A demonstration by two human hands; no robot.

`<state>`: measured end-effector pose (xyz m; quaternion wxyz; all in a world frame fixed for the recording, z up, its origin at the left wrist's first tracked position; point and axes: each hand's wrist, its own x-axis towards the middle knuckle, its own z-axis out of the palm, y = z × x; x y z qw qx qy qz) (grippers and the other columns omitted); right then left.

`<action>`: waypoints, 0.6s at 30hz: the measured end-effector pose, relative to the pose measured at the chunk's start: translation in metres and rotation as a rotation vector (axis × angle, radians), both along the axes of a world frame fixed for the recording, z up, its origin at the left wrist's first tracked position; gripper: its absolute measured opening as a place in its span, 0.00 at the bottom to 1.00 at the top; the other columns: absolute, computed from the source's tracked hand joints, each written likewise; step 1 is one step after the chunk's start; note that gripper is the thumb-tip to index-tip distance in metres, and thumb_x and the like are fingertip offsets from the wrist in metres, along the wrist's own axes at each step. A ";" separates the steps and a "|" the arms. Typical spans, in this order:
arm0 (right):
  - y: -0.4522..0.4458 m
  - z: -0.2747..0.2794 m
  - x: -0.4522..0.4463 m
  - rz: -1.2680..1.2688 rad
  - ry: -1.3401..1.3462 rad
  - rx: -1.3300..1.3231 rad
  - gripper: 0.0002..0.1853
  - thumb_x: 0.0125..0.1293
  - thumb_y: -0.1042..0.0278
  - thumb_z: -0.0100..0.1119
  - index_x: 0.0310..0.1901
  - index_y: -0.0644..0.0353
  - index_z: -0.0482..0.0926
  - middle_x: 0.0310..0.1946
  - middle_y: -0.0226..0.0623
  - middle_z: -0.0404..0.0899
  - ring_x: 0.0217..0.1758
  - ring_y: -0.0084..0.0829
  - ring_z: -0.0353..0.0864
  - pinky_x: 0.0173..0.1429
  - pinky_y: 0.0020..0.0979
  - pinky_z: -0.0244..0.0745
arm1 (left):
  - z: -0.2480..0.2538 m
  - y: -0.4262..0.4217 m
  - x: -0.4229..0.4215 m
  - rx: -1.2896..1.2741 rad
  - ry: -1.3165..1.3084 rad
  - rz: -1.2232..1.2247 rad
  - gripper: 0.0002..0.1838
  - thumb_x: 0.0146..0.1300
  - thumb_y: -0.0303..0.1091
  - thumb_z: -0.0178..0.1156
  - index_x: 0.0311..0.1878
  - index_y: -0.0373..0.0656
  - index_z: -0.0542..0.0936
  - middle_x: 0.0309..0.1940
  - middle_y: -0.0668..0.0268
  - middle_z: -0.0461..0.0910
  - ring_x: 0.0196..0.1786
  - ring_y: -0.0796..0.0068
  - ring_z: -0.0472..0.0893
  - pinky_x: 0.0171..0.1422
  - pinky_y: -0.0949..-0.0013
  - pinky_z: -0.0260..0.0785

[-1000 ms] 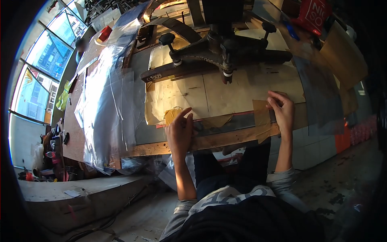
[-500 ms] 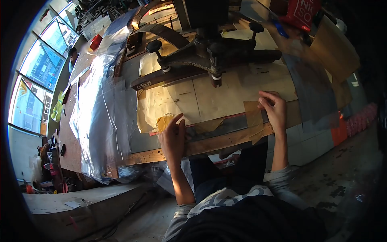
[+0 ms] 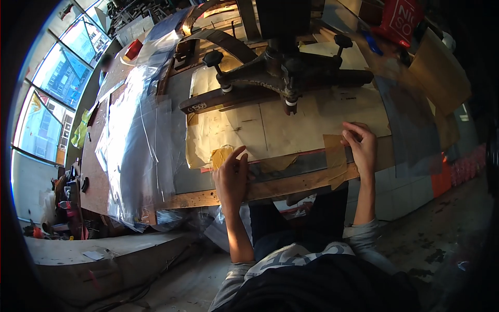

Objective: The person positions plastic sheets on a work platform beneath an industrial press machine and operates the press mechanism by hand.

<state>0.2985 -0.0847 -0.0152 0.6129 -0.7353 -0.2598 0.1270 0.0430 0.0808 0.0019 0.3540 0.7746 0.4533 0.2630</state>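
Observation:
My left hand [image 3: 232, 179] is at the near edge of the worktable, its fingers curled and the index finger close to the thumb. Just beyond it lies a crumpled piece of yellow-brown tape [image 3: 221, 156]. My right hand [image 3: 364, 151] is raised at the right, thumb and index finger nearly pinched, beside a strip of brown tape [image 3: 335, 158] that hangs over the table edge. Whether either hand holds a thin clear film I cannot make out. Between and beyond the hands lies a cream-coloured sheet [image 3: 296, 127] with worn edges.
A dark metal clamp frame [image 3: 260, 78] with knobs stands over the sheet. Clear plastic sheets [image 3: 138, 151] cover the left side of the table. At the right are a dark translucent sheet [image 3: 410, 125], brown cardboard [image 3: 442, 73] and a red bag [image 3: 399, 22]. The wooden table edge [image 3: 195, 199] runs before me.
The whole view has shifted slightly, so the table and hands appear a little farther right. Both hands keep nearly the same pose and place over the table edge.

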 end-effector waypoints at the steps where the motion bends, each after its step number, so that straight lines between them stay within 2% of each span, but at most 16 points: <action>1: 0.000 0.002 -0.001 -0.003 -0.005 -0.021 0.11 0.64 0.79 0.60 0.48 0.71 0.81 0.47 0.37 0.77 0.37 0.22 0.83 0.39 0.22 0.82 | -0.001 0.000 0.000 0.013 -0.013 -0.004 0.13 0.66 0.36 0.59 0.51 0.46 0.83 0.18 0.65 0.82 0.22 0.75 0.82 0.32 0.71 0.70; 18: 0.001 0.002 -0.004 -0.042 0.002 -0.037 0.11 0.64 0.80 0.60 0.48 0.68 0.82 0.46 0.36 0.77 0.36 0.21 0.82 0.39 0.21 0.83 | -0.004 0.001 0.000 -0.039 -0.030 0.020 0.12 0.65 0.35 0.61 0.51 0.47 0.83 0.21 0.62 0.83 0.25 0.70 0.84 0.34 0.68 0.71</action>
